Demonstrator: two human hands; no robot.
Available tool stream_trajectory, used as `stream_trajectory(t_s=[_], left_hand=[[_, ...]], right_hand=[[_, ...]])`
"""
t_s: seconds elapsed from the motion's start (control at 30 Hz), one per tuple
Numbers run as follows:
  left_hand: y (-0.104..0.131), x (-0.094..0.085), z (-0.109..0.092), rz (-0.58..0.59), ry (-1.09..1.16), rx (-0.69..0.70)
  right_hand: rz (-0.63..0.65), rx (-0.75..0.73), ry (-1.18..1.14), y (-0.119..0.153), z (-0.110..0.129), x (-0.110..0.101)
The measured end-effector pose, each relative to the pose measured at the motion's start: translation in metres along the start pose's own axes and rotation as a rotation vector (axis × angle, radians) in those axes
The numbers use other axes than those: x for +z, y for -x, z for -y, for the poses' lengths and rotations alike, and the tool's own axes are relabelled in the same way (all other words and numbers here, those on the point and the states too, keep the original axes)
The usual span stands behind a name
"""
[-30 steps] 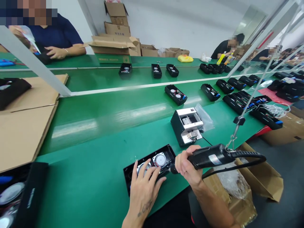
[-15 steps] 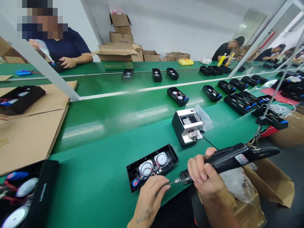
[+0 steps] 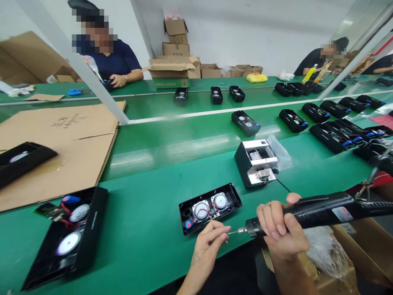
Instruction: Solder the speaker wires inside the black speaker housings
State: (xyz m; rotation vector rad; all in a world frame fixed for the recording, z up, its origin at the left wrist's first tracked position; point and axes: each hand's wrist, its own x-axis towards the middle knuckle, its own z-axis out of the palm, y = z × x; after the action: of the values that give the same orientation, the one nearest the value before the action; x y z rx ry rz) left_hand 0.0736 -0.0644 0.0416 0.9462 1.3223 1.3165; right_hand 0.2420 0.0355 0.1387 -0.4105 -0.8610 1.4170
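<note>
My right hand (image 3: 281, 229) is wrapped round a black electric screwdriver (image 3: 325, 211) held almost level, its bit pointing left. The fingertips of my left hand (image 3: 207, 246) pinch the tip of the screwdriver bit (image 3: 235, 232); whether a screw is between them is hidden. Just beyond my left hand, an open black speaker housing (image 3: 184, 219) lies on the green bench. It contains two round speakers, red wires and a blue part. Behind it to the right stands a screw feeder (image 3: 242, 168) with a silver top.
At left another speaker housing (image 3: 96, 225) lies near a cardboard sheet (image 3: 89, 151). Several more housings (image 3: 293, 120) line the belt. A white post (image 3: 104, 96) rises at left. Two co-workers (image 3: 123, 61) sit across. An open carton (image 3: 362, 246) with plastic is at lower right.
The view has swung left, so the bench things appear farther right. Both hands keep their grip, and the bit tip stays at my left fingertips. The housing lies in the same place.
</note>
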Motion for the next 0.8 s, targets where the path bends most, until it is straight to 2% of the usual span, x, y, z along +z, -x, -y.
stream_trajectory(t_s=[0.2, 0.4, 0.63, 0.8], left_hand=[[0.004, 0.001, 0.005, -0.022, 0.269, -0.149], [0.006, 0.0, 0.002, 0.056, 0.305, -0.253], [0.007, 0.008, 0.01, -0.042, 0.419, -0.315], [0.007, 0.009, 0.008, -0.045, 0.418, -0.338]], right_hand=[[0.023, 0.014, 0.062, 0.003, -0.002, -0.001], [0.037, 0.022, 0.043, 0.008, -0.004, -0.005], [0.015, 0.048, 0.075, 0.007, -0.008, 0.0], [-0.006, 0.04, 0.058, 0.007, -0.012, -0.003]])
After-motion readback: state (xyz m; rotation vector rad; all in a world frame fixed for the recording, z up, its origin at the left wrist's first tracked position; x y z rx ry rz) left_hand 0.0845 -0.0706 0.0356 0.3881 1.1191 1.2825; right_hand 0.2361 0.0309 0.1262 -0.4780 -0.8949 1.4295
